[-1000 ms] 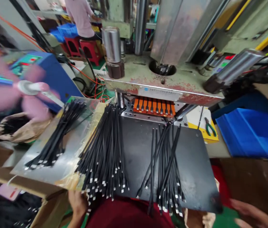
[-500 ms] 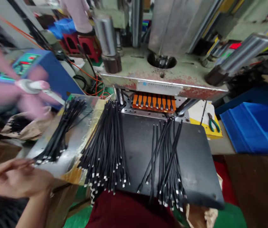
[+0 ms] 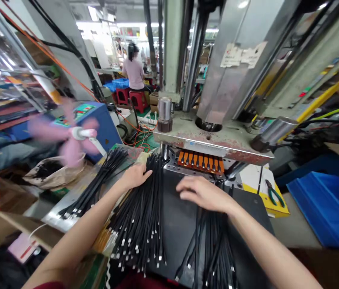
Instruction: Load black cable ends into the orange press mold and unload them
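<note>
My left hand (image 3: 135, 176) rests at the upper part of the middle bundle of black cables (image 3: 141, 224), thumb stretched out apart from the other fingers, which are partly hidden. Over the black plate (image 3: 175, 224) hovers my right hand (image 3: 204, 193), fingers loosely curved and apart, with nothing in them. Below it lies the right bundle of black cables (image 3: 217, 241), its upper ends partly covered by that hand and wrist. Behind both hands, an orange fixture (image 3: 201, 161) in the press (image 3: 211, 144) holds several black cable ends in a row.
Another cable bundle (image 3: 97, 182) lies on a metal sheet at left, near a spinning pink fan (image 3: 77, 136). Green-handled pliers (image 3: 274, 193) lie on a yellow-edged surface at right, beside blue bins (image 3: 325, 208). A person (image 3: 133, 72) sits in the background.
My left hand has moved from the lower left to the middle bundle. My right hand has come into view over the plate. The view has tilted upward.
</note>
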`<state>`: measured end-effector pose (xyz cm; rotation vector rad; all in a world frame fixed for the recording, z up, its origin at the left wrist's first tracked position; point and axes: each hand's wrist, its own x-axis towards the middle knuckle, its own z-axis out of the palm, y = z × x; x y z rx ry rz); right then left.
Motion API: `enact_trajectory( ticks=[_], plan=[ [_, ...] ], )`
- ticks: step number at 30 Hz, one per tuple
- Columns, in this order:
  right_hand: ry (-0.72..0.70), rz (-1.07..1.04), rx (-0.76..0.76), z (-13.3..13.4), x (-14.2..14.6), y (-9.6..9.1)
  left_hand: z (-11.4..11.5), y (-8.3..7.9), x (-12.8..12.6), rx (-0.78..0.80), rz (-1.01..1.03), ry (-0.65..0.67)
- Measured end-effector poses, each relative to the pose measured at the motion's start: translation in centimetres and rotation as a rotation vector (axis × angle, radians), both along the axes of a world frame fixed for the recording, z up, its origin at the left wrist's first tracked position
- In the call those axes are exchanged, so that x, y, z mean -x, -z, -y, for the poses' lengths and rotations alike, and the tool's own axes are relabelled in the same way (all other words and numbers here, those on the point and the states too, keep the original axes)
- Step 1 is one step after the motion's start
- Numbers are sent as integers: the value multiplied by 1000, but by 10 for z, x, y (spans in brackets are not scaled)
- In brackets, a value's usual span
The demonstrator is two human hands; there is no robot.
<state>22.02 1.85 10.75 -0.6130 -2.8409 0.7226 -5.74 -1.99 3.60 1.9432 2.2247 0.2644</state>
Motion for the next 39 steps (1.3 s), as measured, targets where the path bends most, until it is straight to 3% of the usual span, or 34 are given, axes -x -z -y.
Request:
enact_trajectory(
  ticks=[3, 6, 9, 11, 15, 19, 22, 26, 29, 35, 39],
  plan=[
    [109, -157, -33, -26, 15, -1, -6, 8, 8, 5, 82, 22],
    [308, -308, -93, -38, 5, 0, -8, 22, 23, -45, 205, -12],
    [477, -294, -113, -28, -23, 7, -11, 36, 31, -169, 446, -94],
    [448, -198, -88, -12, -41, 18, -14, 40, 30, -238, 623, -98],
    [308, 202, -95, 29, -61, 45, -13, 22, 10, -310, 862, -11],
    [478, 441, -188, 58, -81, 59, -1, -5, -15, -230, 914, 142],
    [667, 326, -123, 68, -103, 71, 7, -20, -34, -166, 951, 259],
    [926, -117, -28, 74, -120, 88, 9, -41, -69, -143, 1003, 397],
    [1038, -447, -41, 76, -110, 76, 9, -64, -98, -137, 1038, 503],
    [701, -611, -22, 84, -63, 4, 15, -108, -136, -147, 1153, 655],
    [614, -672, 54, 79, -44, -10, 14, -119, -144, -91, 1134, 713]
  ],
)
